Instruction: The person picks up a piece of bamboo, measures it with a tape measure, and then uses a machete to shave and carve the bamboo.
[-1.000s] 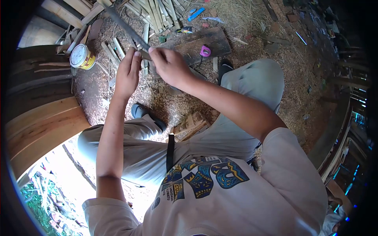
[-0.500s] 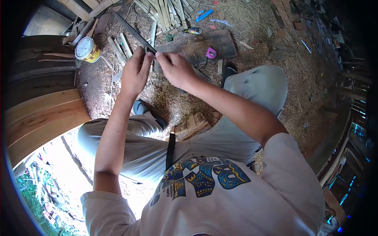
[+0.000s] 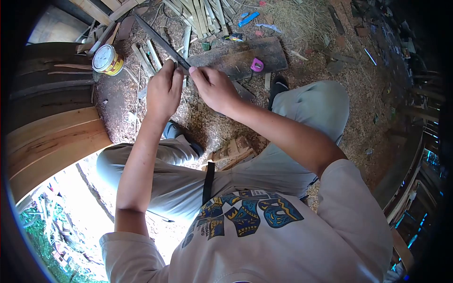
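Note:
A long, dark, narrow bar (image 3: 158,39) runs from between my hands toward the upper left, thinner at its far tip. I cannot make out whether it is a blade or a strip of wood. My left hand (image 3: 163,92) is closed at its near part, thumb and fingers pinched together. Closed around the near end is my right hand (image 3: 216,89), its thumb lying on top. The fingers hide part of that end. Below and beyond my right hand, a dark plank (image 3: 271,51) lies on the ground with a pink tape measure (image 3: 256,64) on it.
A white and yellow bucket (image 3: 107,60) stands at left beside stacked boards (image 3: 52,137). Several thin wood strips (image 3: 200,16) lie in a heap ahead. A blue piece (image 3: 248,19) rests to their right. Wood shavings cover the ground around my feet.
The whole view has shifted slightly, so things sit a little farther right and lower. Both hands keep their grip on the bar, with only a small change in finger position.

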A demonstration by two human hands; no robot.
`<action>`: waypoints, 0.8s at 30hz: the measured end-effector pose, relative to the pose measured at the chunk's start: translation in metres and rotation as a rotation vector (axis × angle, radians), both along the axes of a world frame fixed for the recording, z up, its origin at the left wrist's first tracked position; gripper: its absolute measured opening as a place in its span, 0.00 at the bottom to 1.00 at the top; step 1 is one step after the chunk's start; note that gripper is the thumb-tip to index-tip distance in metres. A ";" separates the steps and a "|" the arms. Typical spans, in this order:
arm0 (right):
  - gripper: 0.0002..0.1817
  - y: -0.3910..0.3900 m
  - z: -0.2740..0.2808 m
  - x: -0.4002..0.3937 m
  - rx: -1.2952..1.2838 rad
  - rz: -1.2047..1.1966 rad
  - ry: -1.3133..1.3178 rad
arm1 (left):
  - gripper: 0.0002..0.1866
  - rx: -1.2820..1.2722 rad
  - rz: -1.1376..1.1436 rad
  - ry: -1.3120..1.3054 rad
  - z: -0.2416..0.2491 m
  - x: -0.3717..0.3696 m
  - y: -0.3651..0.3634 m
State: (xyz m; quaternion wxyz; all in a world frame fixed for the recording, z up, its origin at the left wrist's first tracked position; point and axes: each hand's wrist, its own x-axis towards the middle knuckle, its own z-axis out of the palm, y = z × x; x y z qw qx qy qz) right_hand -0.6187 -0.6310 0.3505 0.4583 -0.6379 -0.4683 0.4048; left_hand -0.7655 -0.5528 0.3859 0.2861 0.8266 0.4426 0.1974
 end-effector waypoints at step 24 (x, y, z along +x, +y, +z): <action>0.25 -0.016 -0.023 -0.003 0.002 -0.010 -0.051 | 0.12 0.194 -0.054 0.036 -0.008 -0.007 0.004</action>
